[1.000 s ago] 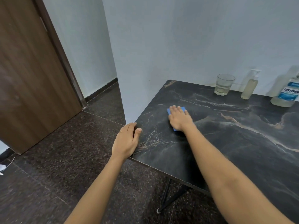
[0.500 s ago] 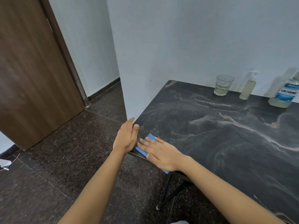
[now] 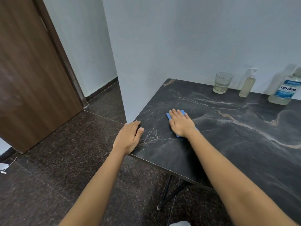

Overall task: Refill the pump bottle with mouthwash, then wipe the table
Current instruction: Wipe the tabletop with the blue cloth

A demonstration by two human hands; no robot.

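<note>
My right hand (image 3: 180, 123) lies flat, fingers together, pressing a blue cloth (image 3: 169, 116) onto the dark marble table (image 3: 228, 144) near its left side. Only the cloth's edges show around the hand. My left hand (image 3: 129, 137) rests on the table's left front corner, thumb on top and fingers over the edge. At the back by the wall stand the clear pump bottle (image 3: 247, 84) holding pale liquid and, to its right, the Listerine mouthwash bottle (image 3: 287, 90) with a blue label.
A drinking glass (image 3: 222, 83) with a little liquid stands left of the pump bottle. The wall runs behind the table and forms a corner at its left. A brown door (image 3: 32, 75) is at far left over dark floor tiles. Black table legs show below.
My right hand has slid the blue cloth from the table's front left edge, beside my left hand, back toward the middle. My left hand has stayed on the corner.
</note>
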